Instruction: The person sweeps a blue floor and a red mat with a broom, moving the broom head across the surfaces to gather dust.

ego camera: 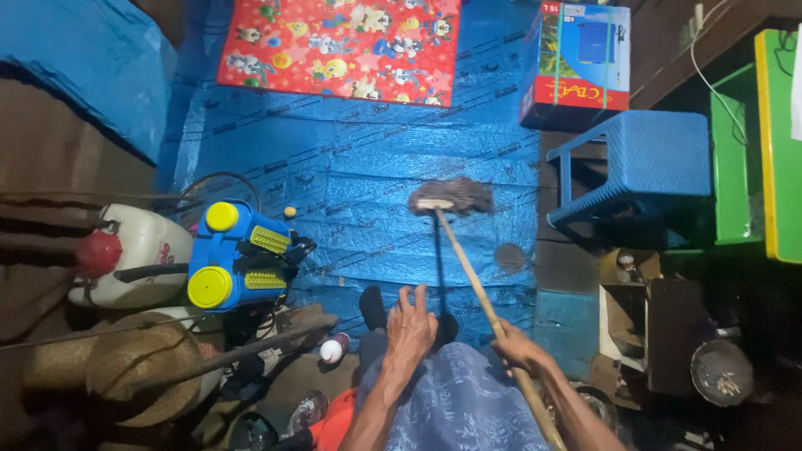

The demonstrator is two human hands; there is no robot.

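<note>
Right hand (520, 347) clamped around the wooden mop handle (472, 276), low and near, with the shaft running up and left from there to the grey mop head (455, 196), which rests flat on the blue tarp floor (368, 167) near the middle of the room. Left hand (409, 330) spread open, fingers apart, pressed on the knee of the blue patterned garment (455, 405), holding nothing and just left of the handle without touching it. Open blue tarp all around the mop head: bare stretch to its left as far as the blue and yellow sprayer tank (238, 259), bare stretch beyond it up to the near edge of the red cartoon-print mat (342, 46). Tighter on the right (the tarp's right edge stops just past a small round dark spot), where a blue plastic stool (643, 163) stands with a printed cardboard box (576, 63) beyond it and a green cabinet (756, 150) at the far right border. Left side crowded: white jug with red cap (125, 255) beside the sprayer, woven straw hat (138, 367) nearer, a long dark pole (242, 351) lying across it.
</note>
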